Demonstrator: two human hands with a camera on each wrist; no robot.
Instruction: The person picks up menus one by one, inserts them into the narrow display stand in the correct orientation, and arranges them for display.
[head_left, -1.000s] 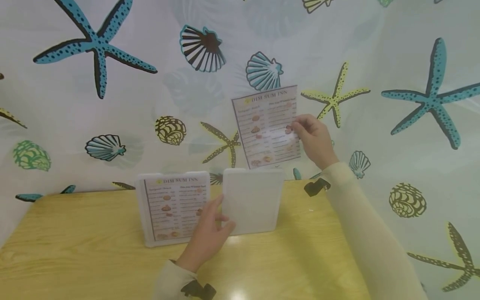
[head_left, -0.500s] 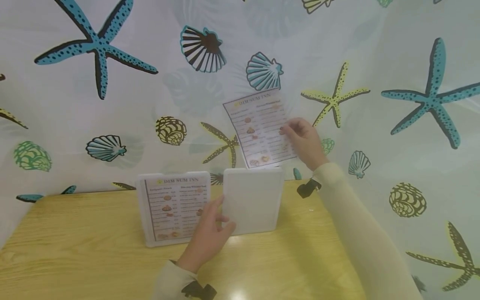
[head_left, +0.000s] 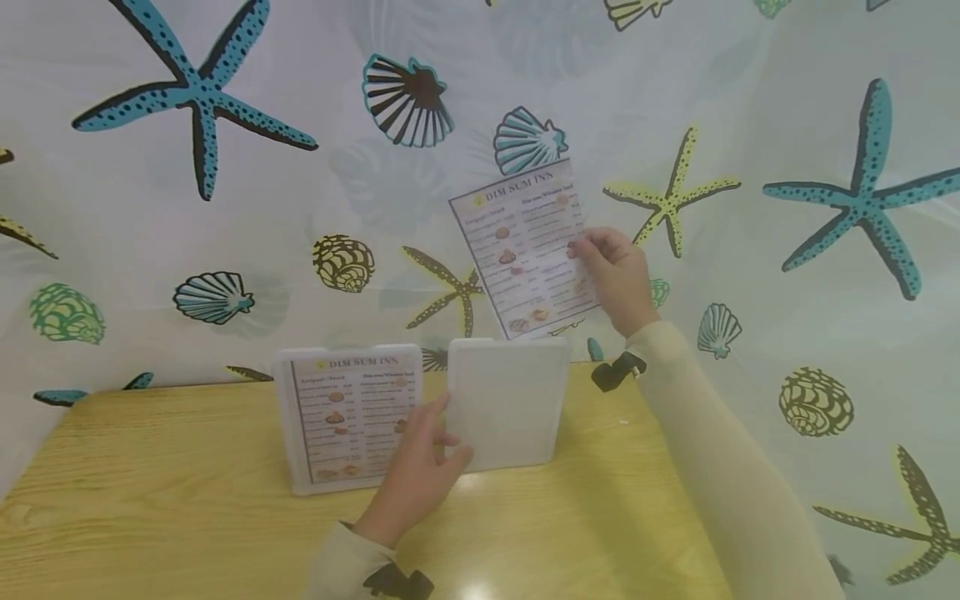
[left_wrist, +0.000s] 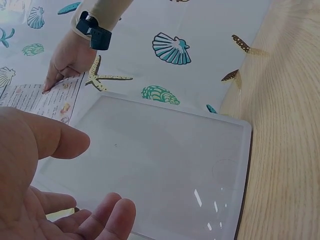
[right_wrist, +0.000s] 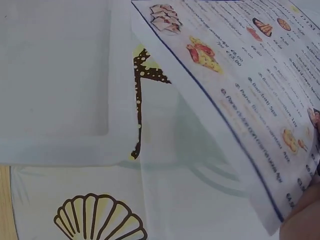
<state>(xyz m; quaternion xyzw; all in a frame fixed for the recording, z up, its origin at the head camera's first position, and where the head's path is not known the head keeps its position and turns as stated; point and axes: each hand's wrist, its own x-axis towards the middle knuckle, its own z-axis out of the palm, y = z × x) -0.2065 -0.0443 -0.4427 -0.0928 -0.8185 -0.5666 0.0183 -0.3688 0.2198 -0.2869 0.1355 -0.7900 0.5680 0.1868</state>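
Pinched at its right edge by my right hand (head_left: 618, 275), a printed Dim Sum Inn menu sheet (head_left: 517, 250) tilts above a white display holder (head_left: 506, 404). In the right wrist view, the sheet's lower corner hangs over the holder's rim (right_wrist: 122, 100). The holder stands upright with a blank front. My left hand (head_left: 420, 471) is at its left side, index fingertip right at the edge; in the left wrist view the thumb (left_wrist: 60, 140) and fingers are relaxed in front of the panel (left_wrist: 170, 160).
Left of the blank holder stands another white holder (head_left: 285, 425) with the same menu in it, partly covered by my left hand. Both rest on a wood-grain table (head_left: 180, 467). Behind is a white curtain (head_left: 300, 192) printed with shells and starfish.
The right hand has shifted left with the menu sheet, which dipped towards the holder, then rose slightly and is now tilted more. The left hand and both holders have stayed put.
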